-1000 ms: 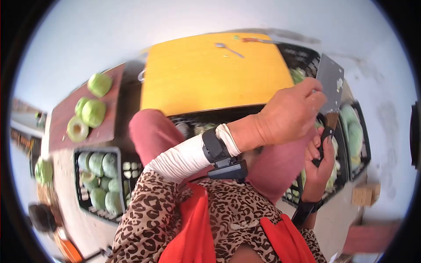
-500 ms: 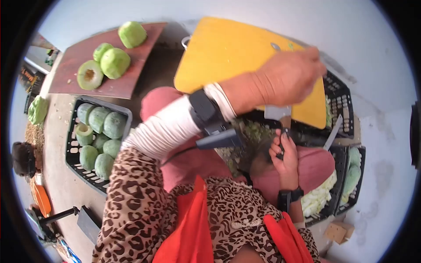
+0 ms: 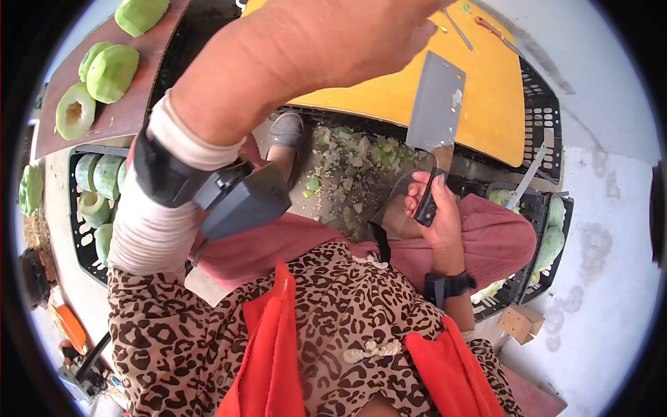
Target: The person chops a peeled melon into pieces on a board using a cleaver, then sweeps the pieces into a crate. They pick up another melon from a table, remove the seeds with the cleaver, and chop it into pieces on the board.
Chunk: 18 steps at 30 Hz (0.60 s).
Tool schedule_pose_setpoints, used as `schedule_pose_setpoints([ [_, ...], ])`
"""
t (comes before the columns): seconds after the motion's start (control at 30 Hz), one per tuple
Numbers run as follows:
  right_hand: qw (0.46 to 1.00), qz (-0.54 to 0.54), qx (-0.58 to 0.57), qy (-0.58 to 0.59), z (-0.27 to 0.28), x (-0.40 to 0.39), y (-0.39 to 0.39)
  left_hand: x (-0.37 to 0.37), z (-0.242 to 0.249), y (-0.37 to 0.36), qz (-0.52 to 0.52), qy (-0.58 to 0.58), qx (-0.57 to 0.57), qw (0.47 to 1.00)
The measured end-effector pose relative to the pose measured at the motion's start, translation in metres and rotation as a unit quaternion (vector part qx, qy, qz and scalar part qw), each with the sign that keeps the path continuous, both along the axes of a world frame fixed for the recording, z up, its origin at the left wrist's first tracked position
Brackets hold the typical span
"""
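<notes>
My right hand is wrapped round a black riveted handle, in line with the brown neck of a cleaver. The cleaver's broad grey blade points away from me, over the near edge of a yellow board. My left hand reaches across from the left, above the board; its fingers are mostly cut off by the top edge, so what they hold, if anything, is hidden. Just beyond it, a thin metal blade lies on the board. A brown-handled knife lies near the far right edge.
Peeled green melons sit on a brown board at left. Below it, a black crate holds unpeeled melons. Peel scraps litter the floor between my legs. On the right stand more crates, another knife and a cardboard box.
My left hand has moved up and left in the view, towards the top edge, uncovering the cleaver blade. The view has shifted too. My right hand keeps its grip.
</notes>
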State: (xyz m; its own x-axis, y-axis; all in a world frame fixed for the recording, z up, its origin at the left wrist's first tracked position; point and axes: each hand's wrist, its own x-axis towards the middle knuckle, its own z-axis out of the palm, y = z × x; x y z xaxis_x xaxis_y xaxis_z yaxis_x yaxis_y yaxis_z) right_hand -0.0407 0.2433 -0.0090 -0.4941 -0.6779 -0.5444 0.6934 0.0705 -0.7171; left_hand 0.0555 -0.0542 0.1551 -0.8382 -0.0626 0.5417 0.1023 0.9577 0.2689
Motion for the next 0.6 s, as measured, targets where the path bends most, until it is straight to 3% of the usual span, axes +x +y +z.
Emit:
schedule_pose_setpoints([
  [0.6, 0.999, 0.005, -0.035, -0.036, -0.008, -0.016, -0.002, -0.010, -0.019, -0.009, 0.039, -0.121, -0.059, 0.990],
])
